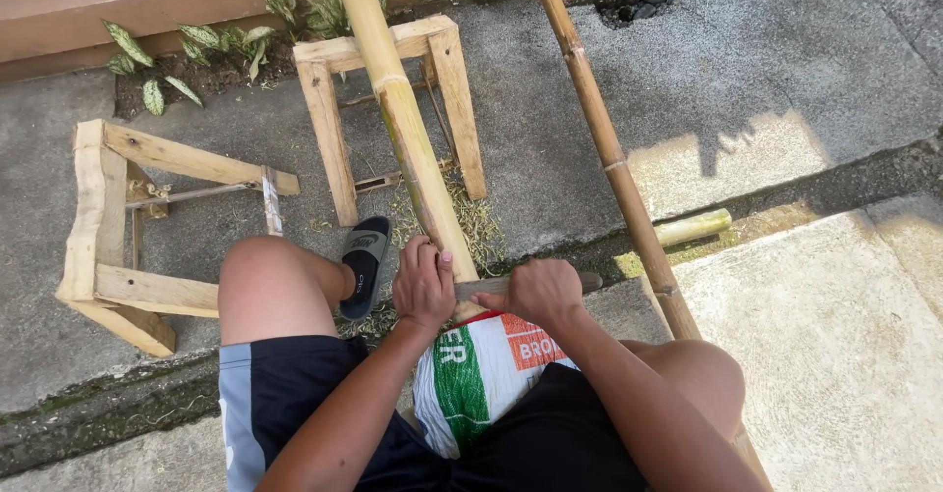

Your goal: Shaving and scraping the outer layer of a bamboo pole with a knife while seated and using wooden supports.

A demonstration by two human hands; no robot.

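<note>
Nearest the camera, a woven plastic sack (471, 374) in white, green and orange lies over the person's lap, cushioning the near end of a thick bamboo pole (408, 129).

At far left, a rough wooden frame (98, 246) of pale, unplaned timber lies tipped on the grey concrete. Next comes a bare knee, then a foot in a dark slide sandal (363, 261). Behind it, a second wooden trestle (339, 109) stands upright and carries the pole, which slants down from the top edge into the lap.

The left hand (424, 286) is wrapped closed around the pole's lower end, thumb on top. Just to its right, the right hand (538, 291) is clenched on a dark blade (491, 284) laid crosswise against the bamboo. Fine, fibrous shavings (476, 222) litter the ground beneath, so some scraping looks done; the pole keeps green streaks higher up, which suggests much of its length remains unworked.

Further right, a thinner, browner bamboo pole (614, 168) with raised nodes runs alongside, and a short greenish offcut (693, 227) lies in the gutter.
</note>
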